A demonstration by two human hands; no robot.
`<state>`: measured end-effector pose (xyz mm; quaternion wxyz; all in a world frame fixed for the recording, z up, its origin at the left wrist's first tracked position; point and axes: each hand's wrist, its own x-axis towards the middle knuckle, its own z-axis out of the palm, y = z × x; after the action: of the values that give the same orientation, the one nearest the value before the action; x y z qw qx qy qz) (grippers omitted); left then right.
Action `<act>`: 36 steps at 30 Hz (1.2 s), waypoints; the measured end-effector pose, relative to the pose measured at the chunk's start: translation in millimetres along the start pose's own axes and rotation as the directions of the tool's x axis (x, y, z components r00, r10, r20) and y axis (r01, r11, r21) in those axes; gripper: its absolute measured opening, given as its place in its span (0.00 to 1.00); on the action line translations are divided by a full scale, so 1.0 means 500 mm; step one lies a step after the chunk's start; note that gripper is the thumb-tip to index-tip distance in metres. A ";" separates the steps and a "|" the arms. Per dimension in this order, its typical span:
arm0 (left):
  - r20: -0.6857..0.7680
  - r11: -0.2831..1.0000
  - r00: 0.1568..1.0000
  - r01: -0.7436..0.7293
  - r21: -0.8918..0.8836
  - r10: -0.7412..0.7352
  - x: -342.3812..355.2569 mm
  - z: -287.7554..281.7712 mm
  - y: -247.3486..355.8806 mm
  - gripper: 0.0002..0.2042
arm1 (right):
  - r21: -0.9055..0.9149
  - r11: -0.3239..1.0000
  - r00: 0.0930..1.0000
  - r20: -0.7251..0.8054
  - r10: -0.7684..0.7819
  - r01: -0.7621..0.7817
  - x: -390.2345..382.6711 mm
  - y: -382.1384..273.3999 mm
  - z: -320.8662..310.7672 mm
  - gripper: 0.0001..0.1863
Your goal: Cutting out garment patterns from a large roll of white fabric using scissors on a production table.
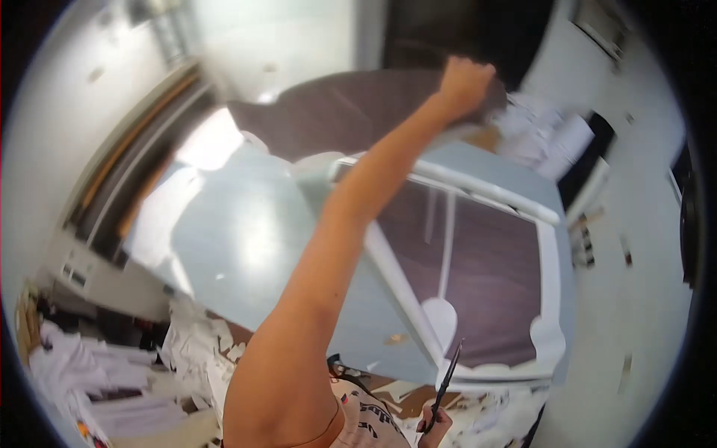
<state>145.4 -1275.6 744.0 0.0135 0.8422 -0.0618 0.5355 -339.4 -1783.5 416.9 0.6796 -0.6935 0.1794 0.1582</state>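
Note:
My left arm reaches across the table to the far side. At its end my left hand point(467, 84) is closed in a fist on the right end of a large dark mauve-brown sheet point(336, 112), which spreads leftward beyond the table and is blurred by motion. Low in front of my body, my right hand point(435, 425) grips dark scissors point(447, 384), their blades together and pointing up. Another mauve-brown sheet point(497, 272) lies on the table, with white strips point(550, 276) around its edges and a rounded white piece point(439, 319) on it.
The pale blue-grey table point(254, 224) fills the middle. A long roller machine point(138, 164) stands along its left side. White rolls point(564, 145) lie at the back right. White scraps point(198, 340) and crumpled white material point(82, 366) pile up at the lower left.

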 end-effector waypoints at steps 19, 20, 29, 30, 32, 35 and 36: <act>-0.419 0.236 0.860 -0.489 -0.840 0.290 0.147 -0.103 2.101 0.05 | 0.387 0.895 0.590 -0.784 0.194 0.221 -0.333 0.184 -0.455 0.16; -0.442 0.178 0.845 -0.505 -0.844 0.300 0.120 -0.148 2.213 0.05 | 0.409 0.879 0.554 -0.803 0.218 0.246 -0.348 0.203 -0.484 0.16; -0.221 -0.102 0.929 -0.200 -0.975 0.298 -0.029 -0.622 2.876 0.09 | 0.487 0.751 0.087 -0.859 0.505 0.445 -0.453 0.348 -0.638 0.18; -0.206 -0.179 0.941 -0.162 -0.970 0.267 -0.018 -0.683 2.900 0.10 | 0.492 0.742 0.046 -0.845 0.532 0.455 -0.460 0.360 -0.635 0.18; -0.145 -0.255 0.980 -0.106 -0.961 0.139 0.099 -0.773 2.917 0.12 | 0.478 0.745 0.016 -0.846 0.533 0.464 -0.480 0.369 -0.652 0.18; -0.131 -0.349 0.937 -0.246 -0.904 -0.322 0.288 -0.838 2.897 0.15 | 0.423 0.722 -0.002 -0.862 0.507 0.548 -0.477 0.375 -0.661 0.19; -0.075 -0.378 0.997 -0.067 -0.923 0.006 0.277 -0.892 2.887 0.19 | 0.442 0.717 -0.062 -0.828 0.557 0.539 -0.486 0.385 -0.659 0.20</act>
<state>-369.3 -2680.4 996.5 0.6896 0.4463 -0.5059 0.2635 -652.0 -2106.7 367.9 0.5179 -0.2553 0.6627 -0.4769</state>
